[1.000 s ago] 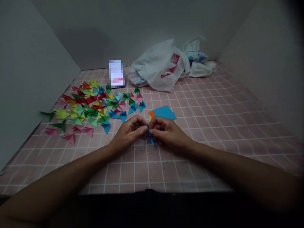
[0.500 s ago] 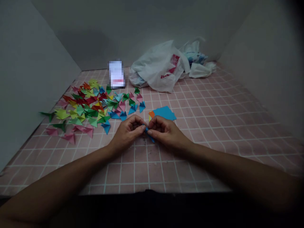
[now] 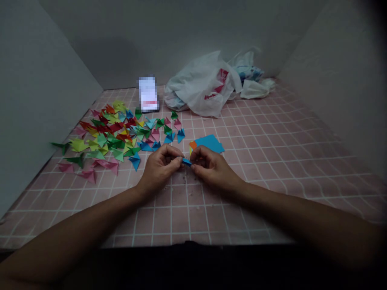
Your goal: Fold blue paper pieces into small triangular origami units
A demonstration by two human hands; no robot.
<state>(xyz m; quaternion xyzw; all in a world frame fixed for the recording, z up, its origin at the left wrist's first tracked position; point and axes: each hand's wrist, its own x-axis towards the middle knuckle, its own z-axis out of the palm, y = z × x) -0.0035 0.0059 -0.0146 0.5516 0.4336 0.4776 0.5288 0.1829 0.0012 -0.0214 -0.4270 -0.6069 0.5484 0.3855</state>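
Observation:
My left hand (image 3: 160, 165) and my right hand (image 3: 210, 165) meet at the middle of the pink checked table (image 3: 272, 153). Both pinch a small folded blue paper piece (image 3: 186, 162) between their fingertips; most of it is hidden by the fingers. Just behind my right hand lies a small stack of flat paper sheets (image 3: 208, 143), blue on top with an orange edge showing. To the left spreads a pile of folded paper triangles (image 3: 117, 133) in red, green, yellow, pink and blue.
A white plastic bag (image 3: 202, 86) with red print slumps at the back, with crumpled white wrapping (image 3: 254, 86) beside it. A small blurred white card (image 3: 148, 93) stands near the back wall. Grey panels wall in the left, back and right sides.
The blue piece has been lifted and turned from hanging down between my fingertips to lying nearly level. My hands have shifted only slightly.

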